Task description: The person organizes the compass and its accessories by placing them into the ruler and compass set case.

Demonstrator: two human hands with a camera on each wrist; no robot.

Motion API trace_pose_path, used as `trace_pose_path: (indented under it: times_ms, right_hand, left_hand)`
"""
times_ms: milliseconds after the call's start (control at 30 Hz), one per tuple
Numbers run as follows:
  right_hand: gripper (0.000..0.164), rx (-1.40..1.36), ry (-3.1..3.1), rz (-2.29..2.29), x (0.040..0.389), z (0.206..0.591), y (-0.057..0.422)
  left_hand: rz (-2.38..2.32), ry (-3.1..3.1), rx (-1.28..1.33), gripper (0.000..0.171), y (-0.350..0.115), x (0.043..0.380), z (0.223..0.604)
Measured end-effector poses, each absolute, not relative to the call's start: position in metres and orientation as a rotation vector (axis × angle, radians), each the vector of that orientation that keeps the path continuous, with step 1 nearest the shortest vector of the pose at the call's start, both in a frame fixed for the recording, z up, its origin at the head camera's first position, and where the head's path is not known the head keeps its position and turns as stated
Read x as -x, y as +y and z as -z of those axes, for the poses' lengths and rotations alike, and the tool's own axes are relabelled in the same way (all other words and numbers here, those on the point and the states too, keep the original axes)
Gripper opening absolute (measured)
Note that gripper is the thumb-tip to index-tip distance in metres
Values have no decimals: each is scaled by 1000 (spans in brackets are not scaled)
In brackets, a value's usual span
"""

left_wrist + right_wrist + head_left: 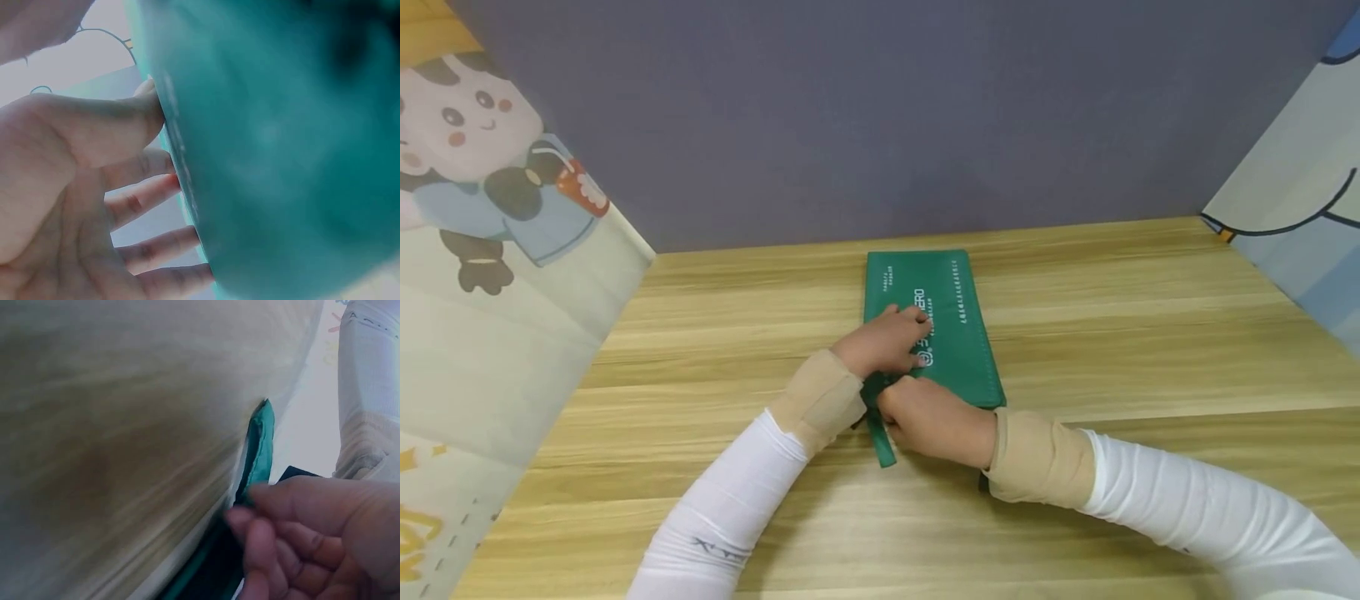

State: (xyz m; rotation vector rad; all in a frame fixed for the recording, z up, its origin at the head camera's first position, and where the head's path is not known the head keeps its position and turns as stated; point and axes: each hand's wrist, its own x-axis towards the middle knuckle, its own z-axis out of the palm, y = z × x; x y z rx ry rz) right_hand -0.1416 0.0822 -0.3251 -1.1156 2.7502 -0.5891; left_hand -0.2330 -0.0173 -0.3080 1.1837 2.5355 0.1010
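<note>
A flat green pouch (970, 358) with white print lies on the wooden table, its long side running away from me. My left hand (886, 340) rests on its printed face, fingers extended and fingertips on the green material (281, 156). At the pouch's near left corner, my right hand (936, 421) is curled, thumb and forefinger pinching the dark edge where a green strip (882, 442) sticks out toward me. That strip (262, 444) stands out past the fingertips in the right wrist view. My right hand hides part of the near edge.
The wood-grain table (1112, 333) meets a grey-purple panel (887, 125) just behind the pouch. Cartoon-printed white panels (490, 350) flank the table left and right. White sleeves (715, 517) and beige wrist wraps (822, 400) cover both forearms.
</note>
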Motion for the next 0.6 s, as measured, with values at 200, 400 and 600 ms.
trace_pose_path:
  times_ms: [200, 400, 600]
  right_hand:
    - [24, 1131, 2629, 716, 149, 325, 91]
    - [16, 1076, 2592, 818, 152, 315, 115]
    - [10, 889, 2568, 1025, 152, 305, 158]
  left_hand:
    - [-133, 2508, -1161, 61, -24, 241, 311]
    - [-209, 2502, -1189, 62, -39, 246, 321]
    - [-539, 2546, -1223, 54, -73, 248, 324]
